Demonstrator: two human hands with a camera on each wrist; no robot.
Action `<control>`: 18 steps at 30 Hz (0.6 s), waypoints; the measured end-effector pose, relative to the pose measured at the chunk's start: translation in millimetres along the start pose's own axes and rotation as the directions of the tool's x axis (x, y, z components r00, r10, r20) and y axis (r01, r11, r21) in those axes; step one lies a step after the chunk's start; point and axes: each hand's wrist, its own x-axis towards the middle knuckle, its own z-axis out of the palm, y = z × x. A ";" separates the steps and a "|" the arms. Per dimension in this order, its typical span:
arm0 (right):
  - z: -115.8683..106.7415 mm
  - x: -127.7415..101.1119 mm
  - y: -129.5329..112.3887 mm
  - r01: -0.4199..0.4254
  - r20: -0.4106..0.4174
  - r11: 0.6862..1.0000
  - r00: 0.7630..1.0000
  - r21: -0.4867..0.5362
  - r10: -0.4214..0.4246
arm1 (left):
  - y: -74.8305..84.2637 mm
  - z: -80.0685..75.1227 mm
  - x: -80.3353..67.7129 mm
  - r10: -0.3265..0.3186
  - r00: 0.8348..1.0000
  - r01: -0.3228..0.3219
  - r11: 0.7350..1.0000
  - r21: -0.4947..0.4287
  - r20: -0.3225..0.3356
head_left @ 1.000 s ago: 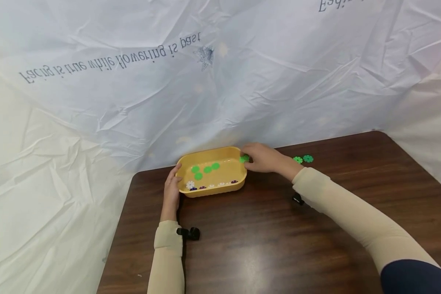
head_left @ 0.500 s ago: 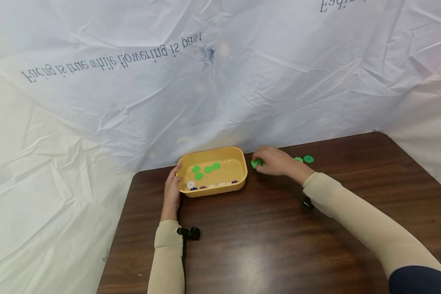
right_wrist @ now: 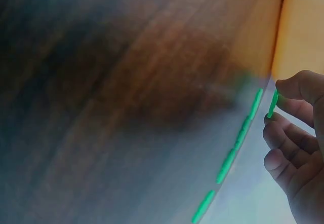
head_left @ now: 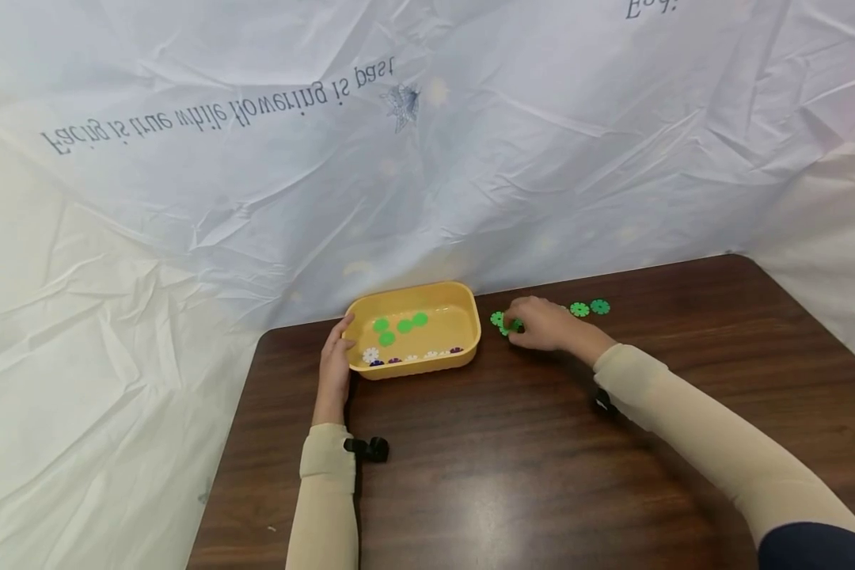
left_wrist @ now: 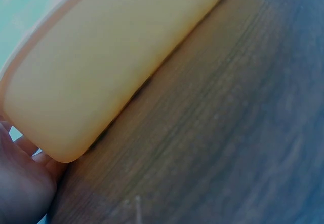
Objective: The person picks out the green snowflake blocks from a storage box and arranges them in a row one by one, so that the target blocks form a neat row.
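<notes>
My left hand (head_left: 333,370) holds the left end of a yellow plastic basin (head_left: 427,367), with fingers at its rim. In the left wrist view, fingers (left_wrist: 43,159) lie against the basin's end, partly hidden by it. Just right of the basin, my right hand (head_left: 545,324) is low over the table among green flower-shaped discs (head_left: 497,318). In the right wrist view, its thumb and fingers pinch one green disc (right_wrist: 273,104) by the edges. Several flat green discs (right_wrist: 226,166) lie on the table in a line beside that hand.
Inside the basin are several green discs (head_left: 386,339), with white (head_left: 370,355) and purple discs (head_left: 457,350) along the near side. Two more green discs (head_left: 600,306) lie right of my right hand. A white printed cloth (head_left: 313,198) hangs behind the brown table (head_left: 456,459).
My right hand has moved right from the basin's right rim to the table with green discs. Green discs now show on the table beside the basin. The left hand stays at the basin.
</notes>
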 end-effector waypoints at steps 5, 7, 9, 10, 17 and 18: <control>5.3 -1.2 3.1 0.001 0.015 1.000 1.000 -0.013 -0.001 | -1.2 0.4 -0.4 0.007 1.000 -0.007 1.000 0.014 0.008; 6.4 -1.6 4.0 0.003 0.018 1.000 1.000 -0.022 -0.002 | -1.4 0.1 0.0 0.005 1.000 -0.005 1.000 0.010 0.011; 6.9 -1.9 4.5 0.005 0.020 0.999 1.000 -0.034 -0.004 | -1.5 -0.4 0.6 0.005 1.000 -0.005 1.000 0.008 0.007; 7.0 -2.1 4.7 0.008 0.019 0.999 1.000 -0.041 -0.007 | -1.5 -0.5 1.0 0.008 1.000 -0.008 1.000 0.008 0.008; 6.7 -4.2 6.4 0.032 0.001 0.999 0.999 -0.043 -0.032 | -1.6 -0.9 1.4 0.008 1.000 -0.008 1.000 0.000 0.004; 6.0 -4.5 6.2 0.032 -0.008 0.999 0.999 -0.038 -0.033 | -1.6 -1.0 1.2 0.007 1.000 -0.007 1.000 0.000 0.006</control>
